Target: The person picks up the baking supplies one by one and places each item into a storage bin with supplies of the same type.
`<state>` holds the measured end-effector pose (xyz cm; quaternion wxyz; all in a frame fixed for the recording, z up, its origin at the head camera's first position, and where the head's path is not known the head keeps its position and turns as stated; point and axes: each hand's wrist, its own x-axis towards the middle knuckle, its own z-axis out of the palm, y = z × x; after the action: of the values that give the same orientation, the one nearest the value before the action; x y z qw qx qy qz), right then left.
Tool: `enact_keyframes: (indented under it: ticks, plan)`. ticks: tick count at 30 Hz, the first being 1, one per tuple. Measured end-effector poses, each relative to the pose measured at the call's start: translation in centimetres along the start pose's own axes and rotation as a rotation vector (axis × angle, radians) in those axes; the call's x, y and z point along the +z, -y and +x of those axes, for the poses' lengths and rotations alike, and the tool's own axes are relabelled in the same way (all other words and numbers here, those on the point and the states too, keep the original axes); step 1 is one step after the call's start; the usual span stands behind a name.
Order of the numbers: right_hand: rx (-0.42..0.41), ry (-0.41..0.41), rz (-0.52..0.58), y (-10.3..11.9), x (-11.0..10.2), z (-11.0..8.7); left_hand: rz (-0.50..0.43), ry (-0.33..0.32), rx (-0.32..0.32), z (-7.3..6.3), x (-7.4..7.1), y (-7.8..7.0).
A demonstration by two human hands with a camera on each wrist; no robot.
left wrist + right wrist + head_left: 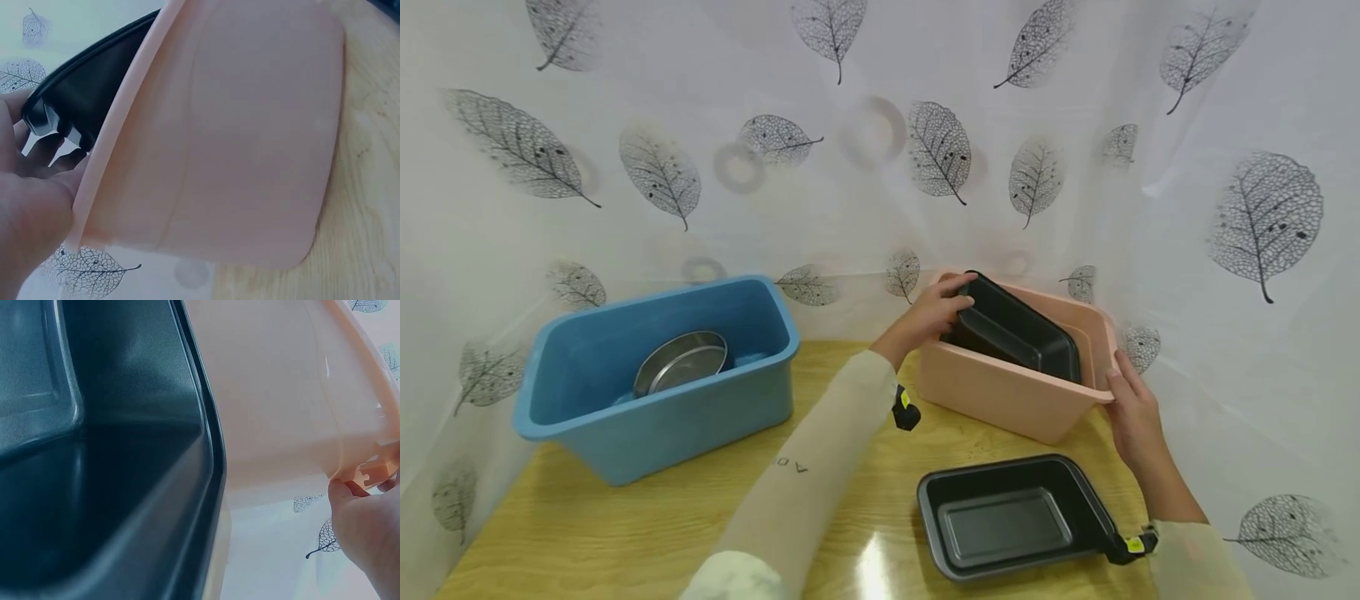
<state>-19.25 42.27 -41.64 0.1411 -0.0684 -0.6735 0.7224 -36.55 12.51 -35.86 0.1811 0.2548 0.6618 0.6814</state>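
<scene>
In the head view a black loaf pan [1022, 329] leans at a slant inside a pink plastic bin [988, 387], its left end raised above the rim. My left hand [927, 315] grips that raised end; in the left wrist view, fingers of the left hand [31, 194] curl beneath the pan's edge [78, 87]. At the bin's right end, my right hand [1138, 417] holds the rim, with the thumb and fingers bent around a corner in the right wrist view. A second black loaf pan [1009, 521] lies upright on the table before the bin.
A blue plastic bin [700, 429] stands at the left of the wooden table [647, 533], with round metal pans [688, 367] in it. Behind both bins hangs a white curtain [865, 208] printed with leaves. My left forearm crosses the middle of the table.
</scene>
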Motion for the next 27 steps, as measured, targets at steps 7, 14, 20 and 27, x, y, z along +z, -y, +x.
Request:
enact_keyframes:
  ticks: [7,14,20,27]
  plan:
    - [-0.019,0.001,-0.011,-0.1,-0.5,0.1,0.026,-0.019,-0.011,1.2,1.4,0.1]
    - [-0.019,-0.001,-0.024,-0.2,-0.5,0.1,0.020,-0.098,-0.052,1.8,2.4,0.2]
    - [-0.005,-0.012,-0.039,-0.1,-0.4,0.0,0.109,-0.119,-0.077,2.0,2.8,0.2]
    - [-0.014,0.000,-0.063,-0.2,-0.2,0.1,0.169,-0.078,-0.091,2.0,2.5,0.1]
